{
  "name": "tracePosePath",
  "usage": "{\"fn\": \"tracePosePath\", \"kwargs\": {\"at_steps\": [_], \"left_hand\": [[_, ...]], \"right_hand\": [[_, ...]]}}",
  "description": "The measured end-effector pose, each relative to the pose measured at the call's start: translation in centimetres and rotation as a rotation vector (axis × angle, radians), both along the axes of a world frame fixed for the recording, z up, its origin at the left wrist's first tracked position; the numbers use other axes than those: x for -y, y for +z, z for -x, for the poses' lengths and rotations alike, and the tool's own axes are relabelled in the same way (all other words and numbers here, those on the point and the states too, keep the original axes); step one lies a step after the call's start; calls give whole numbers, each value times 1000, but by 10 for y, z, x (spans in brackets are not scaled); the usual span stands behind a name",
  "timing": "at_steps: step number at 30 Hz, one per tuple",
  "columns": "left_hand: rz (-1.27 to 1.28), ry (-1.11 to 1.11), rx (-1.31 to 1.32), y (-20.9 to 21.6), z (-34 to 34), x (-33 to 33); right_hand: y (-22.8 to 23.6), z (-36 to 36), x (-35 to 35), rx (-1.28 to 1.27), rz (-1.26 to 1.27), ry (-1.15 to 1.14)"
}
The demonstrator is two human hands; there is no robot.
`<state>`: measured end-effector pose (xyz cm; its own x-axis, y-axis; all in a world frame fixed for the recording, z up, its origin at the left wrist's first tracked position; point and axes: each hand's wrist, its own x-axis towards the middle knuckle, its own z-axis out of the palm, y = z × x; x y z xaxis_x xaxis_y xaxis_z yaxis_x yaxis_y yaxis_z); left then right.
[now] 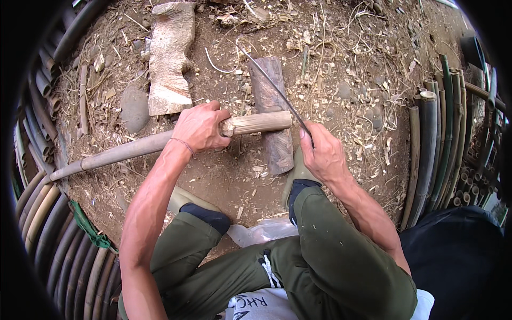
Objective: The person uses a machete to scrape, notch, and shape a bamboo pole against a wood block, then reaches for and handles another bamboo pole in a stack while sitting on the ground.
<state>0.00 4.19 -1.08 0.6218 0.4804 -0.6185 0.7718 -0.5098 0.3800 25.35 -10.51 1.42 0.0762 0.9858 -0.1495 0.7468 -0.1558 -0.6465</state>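
My left hand point(202, 128) is wrapped round a bamboo pole point(125, 151) close to its right end. Past my fingers the pole has a pale, scraped section, and it rests across a short dark wooden block point(271, 88) on the ground. In my closed right hand point(324, 153) is a long, thin dark blade point(271, 81), seen nearly edge-on, that looks like a machete. It slants up and left from my fist, over the block and close beside the pole's cut end. Its handle is mostly hidden in my grip.
A pale, rough-hewn wood slab point(172, 58) and a flat stone point(135, 109) lie at the upper left. Wood chips are scattered over the dirt ground. Bamboo poles point(69, 261) are stacked at left, and upright bamboo point(428, 144) stands at right. My legs frame the front.
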Motion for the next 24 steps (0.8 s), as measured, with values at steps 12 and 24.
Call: {"fn": "tracePosePath", "kwargs": {"at_steps": [12,24], "left_hand": [[71,80,-10,-9,1,5],[-63,70,-3,-6,2,20]], "right_hand": [[-1,4,11,-28,-3,-10],[-1,2,1,-82,-143,21]]}}
